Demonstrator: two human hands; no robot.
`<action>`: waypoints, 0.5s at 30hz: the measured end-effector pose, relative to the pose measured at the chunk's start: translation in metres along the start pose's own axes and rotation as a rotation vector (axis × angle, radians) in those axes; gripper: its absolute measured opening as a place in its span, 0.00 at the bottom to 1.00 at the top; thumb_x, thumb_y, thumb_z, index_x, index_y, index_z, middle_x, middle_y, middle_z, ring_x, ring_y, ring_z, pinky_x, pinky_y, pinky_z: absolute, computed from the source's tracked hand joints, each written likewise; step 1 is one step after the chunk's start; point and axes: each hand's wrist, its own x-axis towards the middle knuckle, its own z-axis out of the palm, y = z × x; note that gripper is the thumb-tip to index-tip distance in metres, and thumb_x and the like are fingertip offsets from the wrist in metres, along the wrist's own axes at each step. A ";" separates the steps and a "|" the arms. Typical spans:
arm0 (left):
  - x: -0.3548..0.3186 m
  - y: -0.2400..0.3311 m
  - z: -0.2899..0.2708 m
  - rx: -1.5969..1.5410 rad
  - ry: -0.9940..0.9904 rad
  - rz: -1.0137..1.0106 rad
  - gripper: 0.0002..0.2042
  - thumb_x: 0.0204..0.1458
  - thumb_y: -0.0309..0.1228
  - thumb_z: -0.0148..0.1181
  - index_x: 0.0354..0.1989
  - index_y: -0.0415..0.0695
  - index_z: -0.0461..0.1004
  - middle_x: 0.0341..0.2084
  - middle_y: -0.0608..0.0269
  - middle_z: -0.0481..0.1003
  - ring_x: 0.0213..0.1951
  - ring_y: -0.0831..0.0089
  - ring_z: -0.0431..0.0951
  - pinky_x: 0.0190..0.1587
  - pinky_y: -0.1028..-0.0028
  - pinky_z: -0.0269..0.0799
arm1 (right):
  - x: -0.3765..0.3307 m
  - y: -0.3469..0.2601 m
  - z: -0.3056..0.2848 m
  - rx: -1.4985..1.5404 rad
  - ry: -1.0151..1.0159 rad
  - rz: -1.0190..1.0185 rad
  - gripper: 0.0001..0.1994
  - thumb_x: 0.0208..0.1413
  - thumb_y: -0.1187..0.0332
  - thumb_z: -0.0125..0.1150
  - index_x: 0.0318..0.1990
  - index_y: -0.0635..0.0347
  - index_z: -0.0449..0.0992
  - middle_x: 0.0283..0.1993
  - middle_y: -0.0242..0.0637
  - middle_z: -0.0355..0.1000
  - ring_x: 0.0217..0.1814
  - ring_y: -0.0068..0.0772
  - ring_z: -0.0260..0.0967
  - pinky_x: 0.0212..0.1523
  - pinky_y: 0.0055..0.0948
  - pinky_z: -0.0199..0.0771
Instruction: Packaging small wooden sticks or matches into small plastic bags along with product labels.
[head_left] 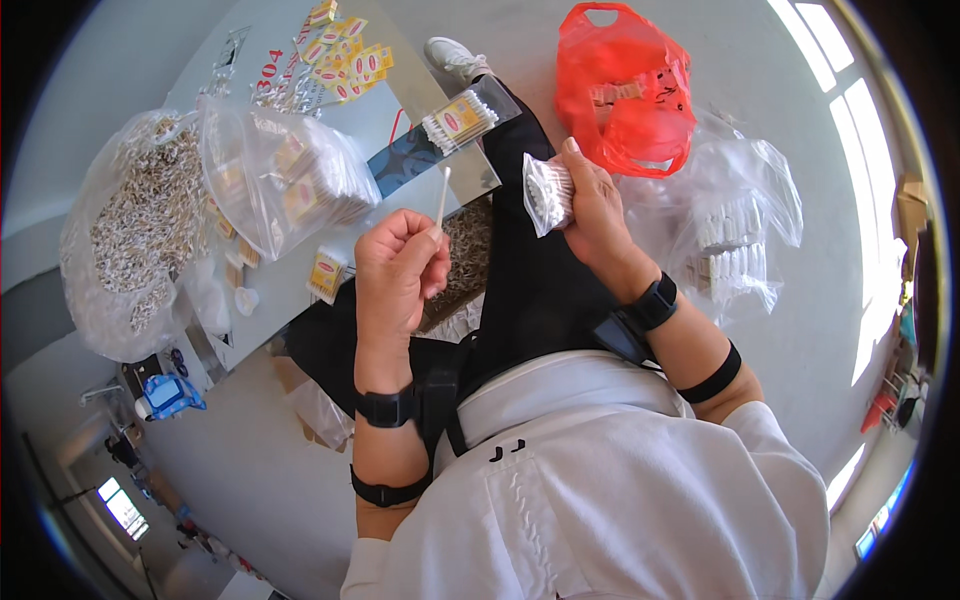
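My left hand (398,265) pinches a single cotton swab (442,198) upright between closed fingertips. At 3 o'clock from it, my right hand (592,205) grips a small clear bag of swabs (548,193), fingers wrapped around it. A packed swab pouch (462,118) lies at 12 o'clock. Risk: the thin stick may slip from the pinch, or miss the narrow bag mouth and bend.

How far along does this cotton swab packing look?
Done, it seems: a filled packet lies on the knee, and a clear bag of packed ones sits on the board. In hand: the left hand pinches a single swab; the right hand holds a small bag of swabs. Left: a big bag of loose swabs still waits, so probably plenty remains.
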 end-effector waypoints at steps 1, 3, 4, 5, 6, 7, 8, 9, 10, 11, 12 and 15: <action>-0.007 0.006 0.004 -0.134 -0.088 -0.093 0.05 0.52 0.25 0.53 0.25 0.38 0.69 0.17 0.65 0.69 0.14 0.86 0.64 0.14 0.86 0.58 | 0.000 0.000 0.001 -0.002 0.004 -0.002 0.18 0.61 0.55 0.48 0.32 0.63 0.72 0.25 0.32 0.70 0.22 0.20 0.66 0.25 0.21 0.68; -0.019 0.013 0.009 -0.166 -0.127 -0.120 0.05 0.52 0.25 0.54 0.26 0.38 0.69 0.17 0.66 0.69 0.14 0.86 0.63 0.14 0.87 0.57 | -0.001 -0.001 0.009 -0.084 0.065 -0.085 0.21 0.62 0.51 0.44 0.28 0.60 0.71 0.18 0.29 0.66 0.13 0.17 0.59 0.11 0.18 0.54; -0.022 0.014 0.011 -0.197 -0.168 -0.148 0.05 0.52 0.25 0.54 0.26 0.38 0.69 0.16 0.66 0.68 0.14 0.87 0.63 0.14 0.87 0.56 | -0.002 -0.002 0.010 -0.084 0.065 -0.085 0.21 0.62 0.51 0.44 0.28 0.60 0.71 0.18 0.29 0.66 0.13 0.17 0.59 0.11 0.18 0.54; -0.024 0.016 0.013 -0.197 -0.169 -0.147 0.05 0.52 0.25 0.54 0.26 0.38 0.69 0.16 0.66 0.68 0.14 0.87 0.63 0.14 0.87 0.56 | -0.004 -0.004 0.012 -0.105 0.053 -0.095 0.21 0.62 0.52 0.44 0.27 0.60 0.70 0.17 0.29 0.65 0.12 0.17 0.58 0.10 0.18 0.54; -0.026 0.016 0.014 -0.181 -0.192 -0.154 0.06 0.52 0.26 0.54 0.26 0.38 0.69 0.16 0.67 0.68 0.14 0.87 0.62 0.14 0.88 0.56 | -0.005 -0.005 0.013 -0.126 0.042 -0.106 0.20 0.62 0.52 0.45 0.26 0.59 0.69 0.16 0.29 0.65 0.11 0.17 0.57 0.10 0.18 0.53; -0.027 0.017 0.016 -0.164 -0.216 -0.161 0.06 0.52 0.26 0.54 0.26 0.38 0.69 0.16 0.67 0.68 0.14 0.87 0.62 0.14 0.88 0.56 | -0.005 -0.004 0.014 -0.125 0.043 -0.107 0.20 0.62 0.52 0.45 0.26 0.59 0.69 0.16 0.29 0.65 0.11 0.17 0.57 0.10 0.18 0.53; -0.027 0.017 0.018 -0.168 -0.222 -0.188 0.05 0.52 0.25 0.53 0.26 0.38 0.69 0.16 0.67 0.67 0.14 0.87 0.62 0.14 0.87 0.55 | -0.005 -0.004 0.014 -0.139 0.038 -0.151 0.20 0.62 0.52 0.45 0.26 0.59 0.69 0.16 0.28 0.64 0.10 0.17 0.56 0.09 0.17 0.52; -0.026 0.016 0.018 -0.167 -0.226 -0.187 0.05 0.52 0.25 0.53 0.26 0.38 0.69 0.16 0.67 0.67 0.14 0.87 0.62 0.14 0.87 0.55 | -0.006 -0.004 0.014 -0.153 0.033 -0.195 0.20 0.62 0.53 0.45 0.26 0.59 0.68 0.15 0.28 0.64 0.10 0.16 0.56 0.09 0.17 0.52; -0.026 0.013 0.017 -0.164 -0.232 -0.217 0.05 0.52 0.25 0.53 0.26 0.37 0.69 0.16 0.67 0.67 0.14 0.87 0.62 0.14 0.87 0.55 | -0.006 -0.005 0.014 -0.153 0.036 -0.198 0.20 0.62 0.53 0.45 0.26 0.59 0.68 0.15 0.28 0.64 0.10 0.16 0.56 0.09 0.17 0.52; -0.026 0.012 0.017 -0.160 -0.237 -0.248 0.05 0.52 0.25 0.53 0.26 0.37 0.69 0.16 0.68 0.67 0.14 0.87 0.62 0.13 0.87 0.55 | -0.007 -0.006 0.014 -0.174 0.022 -0.216 0.20 0.62 0.53 0.45 0.26 0.59 0.68 0.16 0.28 0.63 0.11 0.16 0.56 0.10 0.17 0.53; -0.025 0.013 0.018 -0.159 -0.241 -0.248 0.05 0.52 0.25 0.53 0.26 0.37 0.69 0.16 0.68 0.67 0.14 0.87 0.62 0.13 0.87 0.55 | -0.008 -0.007 0.013 -0.196 0.008 -0.234 0.20 0.62 0.53 0.46 0.26 0.59 0.68 0.16 0.27 0.63 0.12 0.15 0.56 0.11 0.17 0.54; -0.025 0.014 0.018 -0.188 -0.255 -0.279 0.04 0.52 0.24 0.52 0.28 0.36 0.70 0.16 0.68 0.66 0.14 0.88 0.61 0.14 0.87 0.53 | -0.008 -0.011 0.015 -0.214 0.011 -0.294 0.20 0.62 0.53 0.47 0.26 0.60 0.68 0.18 0.26 0.62 0.17 0.13 0.56 0.16 0.18 0.56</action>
